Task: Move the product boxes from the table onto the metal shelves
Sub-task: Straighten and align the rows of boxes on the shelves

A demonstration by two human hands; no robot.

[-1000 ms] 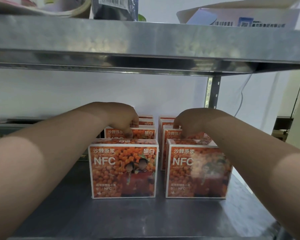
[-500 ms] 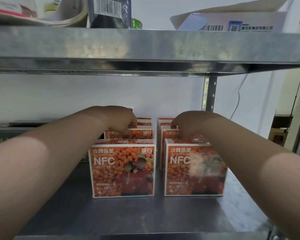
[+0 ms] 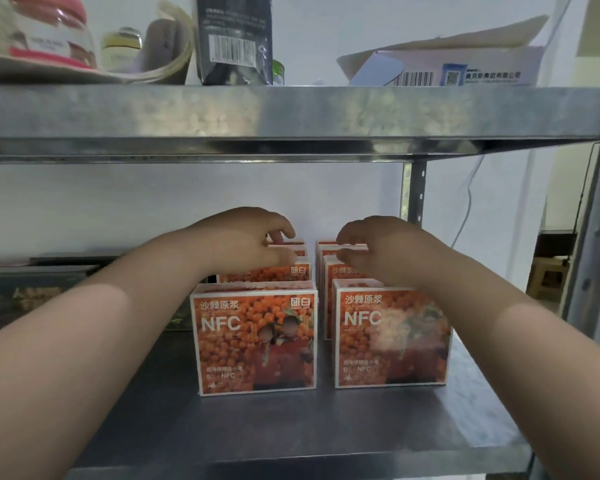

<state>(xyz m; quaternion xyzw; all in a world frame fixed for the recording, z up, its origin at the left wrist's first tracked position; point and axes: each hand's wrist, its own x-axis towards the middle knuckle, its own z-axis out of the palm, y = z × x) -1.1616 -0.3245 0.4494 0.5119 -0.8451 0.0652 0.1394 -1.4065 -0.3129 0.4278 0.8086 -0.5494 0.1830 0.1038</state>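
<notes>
Orange boxes (image 3: 255,341) stand upright on the shelf (image 3: 291,431) in two rows that run front to back, with a narrow gap between the rows. Each row has several boxes packed one behind another, printed faces toward the camera. The front box of the right row (image 3: 392,341) sits about level with the front box of the left row.

Both forearms reach in over the rows. The left hand (image 3: 243,244) is above the rear boxes of the left row, its fingers (image 3: 284,233) curled down to their top edges. The right hand (image 3: 378,247) is above the rear boxes of the right row, its fingers (image 3: 343,235) curled the same way. I cannot tell whether either hand grips a box or only touches the tops.

Dark cartons (image 3: 32,292) lie at the left end of the shelf. A perforated post (image 3: 414,192) rises behind the right row, with a white cable (image 3: 466,209) hanging beside it against the wall. The upper shelf (image 3: 291,112) carries a black pack with a barcode (image 3: 234,39), a jar with a pink lid (image 3: 49,36) and an open cardboard carton (image 3: 447,64).
</notes>
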